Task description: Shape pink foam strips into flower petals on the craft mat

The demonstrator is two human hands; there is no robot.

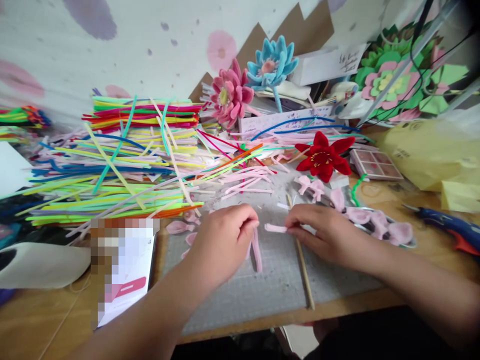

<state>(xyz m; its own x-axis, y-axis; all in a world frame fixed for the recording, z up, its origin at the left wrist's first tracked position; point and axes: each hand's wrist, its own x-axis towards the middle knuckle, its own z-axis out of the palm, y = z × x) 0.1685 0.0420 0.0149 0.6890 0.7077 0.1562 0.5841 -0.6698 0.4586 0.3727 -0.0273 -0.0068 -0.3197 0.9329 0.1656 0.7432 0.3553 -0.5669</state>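
Observation:
My left hand (224, 239) is curled into a loose fist over a grey cutting mat (262, 295), pinching a pale pink pipe cleaner loop (256, 252) that hangs below its fingers. My right hand (323, 231) pinches the end of a short pale pink pipe cleaner piece (275, 228) that points toward the left hand. A thin wooden stick (303, 265) lies on the mat under the right hand. Finished pink petals (375, 222) lie to the right, and a few more petals (179, 227) sit left of the left hand.
A big heap of coloured pipe cleaners (123, 160) fills the left back. A red flower (324, 157), a pink flower (229, 97) and a blue flower (270, 65) stand behind. A glue gun (450, 227) lies at right, a yellow bag (431, 150) beyond it, papers (125, 270) at left.

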